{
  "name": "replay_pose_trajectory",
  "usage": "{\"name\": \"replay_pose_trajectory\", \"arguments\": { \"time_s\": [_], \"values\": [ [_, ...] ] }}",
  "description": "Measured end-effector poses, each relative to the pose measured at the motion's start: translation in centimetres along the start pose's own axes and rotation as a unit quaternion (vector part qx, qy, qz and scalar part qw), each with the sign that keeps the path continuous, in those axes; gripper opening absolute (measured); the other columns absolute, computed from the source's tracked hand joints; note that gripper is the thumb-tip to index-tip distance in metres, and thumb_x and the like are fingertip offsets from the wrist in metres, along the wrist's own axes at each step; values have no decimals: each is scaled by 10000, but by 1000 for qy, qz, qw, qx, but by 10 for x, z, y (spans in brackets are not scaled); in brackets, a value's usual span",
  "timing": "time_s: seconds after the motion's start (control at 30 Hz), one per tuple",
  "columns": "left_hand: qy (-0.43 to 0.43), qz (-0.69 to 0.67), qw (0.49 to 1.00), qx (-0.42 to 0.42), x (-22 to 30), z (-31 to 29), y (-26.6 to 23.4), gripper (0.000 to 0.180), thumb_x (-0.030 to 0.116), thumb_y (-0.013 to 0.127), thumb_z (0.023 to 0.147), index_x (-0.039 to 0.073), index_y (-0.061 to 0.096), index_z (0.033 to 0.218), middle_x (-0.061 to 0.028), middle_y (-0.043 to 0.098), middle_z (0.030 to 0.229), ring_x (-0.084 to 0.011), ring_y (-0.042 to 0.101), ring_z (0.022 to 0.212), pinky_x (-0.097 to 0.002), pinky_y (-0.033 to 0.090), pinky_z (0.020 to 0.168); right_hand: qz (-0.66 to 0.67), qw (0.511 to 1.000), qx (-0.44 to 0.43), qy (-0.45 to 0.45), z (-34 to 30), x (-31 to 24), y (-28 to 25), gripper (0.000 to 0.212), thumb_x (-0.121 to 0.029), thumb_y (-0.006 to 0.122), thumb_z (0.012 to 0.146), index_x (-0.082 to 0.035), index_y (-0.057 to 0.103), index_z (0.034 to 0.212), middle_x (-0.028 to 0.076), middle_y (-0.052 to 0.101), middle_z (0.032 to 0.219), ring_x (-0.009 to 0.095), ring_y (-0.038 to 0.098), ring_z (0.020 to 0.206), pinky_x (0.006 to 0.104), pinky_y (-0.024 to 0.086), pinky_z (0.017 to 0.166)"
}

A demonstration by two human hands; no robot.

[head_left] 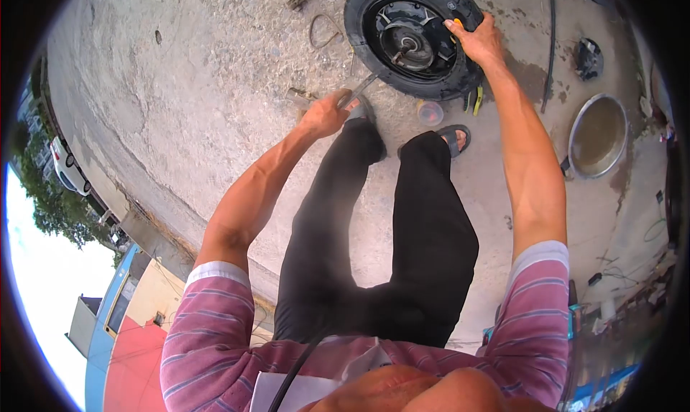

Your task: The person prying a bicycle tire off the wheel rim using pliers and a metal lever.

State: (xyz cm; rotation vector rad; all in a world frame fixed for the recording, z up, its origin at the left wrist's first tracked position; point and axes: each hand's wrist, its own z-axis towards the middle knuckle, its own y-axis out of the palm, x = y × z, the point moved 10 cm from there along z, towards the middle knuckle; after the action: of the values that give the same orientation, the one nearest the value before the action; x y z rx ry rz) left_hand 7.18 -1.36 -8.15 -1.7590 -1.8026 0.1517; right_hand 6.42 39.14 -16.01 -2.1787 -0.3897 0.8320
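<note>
A wheel with a black tire point(460, 81) and a dark metal hub point(406, 44) lies on the ground ahead of my feet. My left hand point(325, 115) is closed round a flat metal bar, likely a tire lever point(359, 88), whose far end meets the tire's near left edge. On the wheel's right side my right hand point(480, 44) grips the tire, its thumb reaching over the sidewall. Beside that thumb shows a small yellow piece point(457, 25); the rest of it is hidden. The hub's axle end point(408, 45) points up.
A clear plastic cup point(430, 112) and a yellow-green tool point(478, 101) lie close to the tire's near edge. At right stands a metal basin point(599, 136) of murky water, with a dark hose point(551, 49) and a black object point(589, 58) beyond. A thin cable point(314, 34) lies left of the wheel.
</note>
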Motion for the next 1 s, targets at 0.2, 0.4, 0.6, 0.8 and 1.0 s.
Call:
{"name": "replay_pose_trajectory", "arguments": {
  "time_s": [0.2, 0.4, 0.6, 0.8, 1.0],
  "values": [
    [-68, 56, 993, -73, 9, 17, 31, 580, 350, 640, 955, 97, 543, 1468, -285, 663, 1280, -422, 636, 1215, -445, 498, 1028, 9, 1000, 17, 16, -10, 3, -7, 1104, -692, 803, 750, -9, 413, 1524, 297, 574, 1404, 444, 572, 1301, 536, 469, 1081],
    [-68, 195, 976, -65, 2, 47, 19, 457, 252, 616, 924, 91, 623, 1352, -277, 707, 1150, -434, 679, 1115, -497, 533, 952, -6, 997, 74, 5, -30, -25, -32, 795, -458, 732, 914, 40, 462, 1473, 260, 592, 1402, 367, 577, 1305, 457, 455, 1104],
    [-25, 242, 968, -68, 22, 65, -15, 502, 159, 559, 916, 254, 622, 1405, -205, 701, 1257, -389, 653, 1207, -473, 516, 1009, 37, 998, 5, 45, -19, -22, -39, 946, -516, 790, 829, 35, 419, 1504, 304, 524, 1463, 426, 517, 1362, 506, 427, 1132],
    [40, 386, 916, -103, 84, 88, -21, 544, 129, 521, 942, 294, 587, 1456, -174, 715, 1246, -358, 699, 1140, -453, 558, 950, 15, 999, -11, 46, -14, -32, -47, 883, -509, 787, 836, 61, 487, 1441, 306, 587, 1387, 437, 575, 1294, 507, 464, 1087],
    [80, 483, 852, -185, 125, 120, -21, 331, 174, 502, 984, 108, 724, 1220, -132, 757, 1149, -313, 731, 1075, -427, 586, 889, 26, 999, 28, 27, -6, -47, -42, 875, -483, 786, 846, 72, 473, 1445, 315, 582, 1385, 446, 578, 1283, 509, 459, 1089]
  ]
}}
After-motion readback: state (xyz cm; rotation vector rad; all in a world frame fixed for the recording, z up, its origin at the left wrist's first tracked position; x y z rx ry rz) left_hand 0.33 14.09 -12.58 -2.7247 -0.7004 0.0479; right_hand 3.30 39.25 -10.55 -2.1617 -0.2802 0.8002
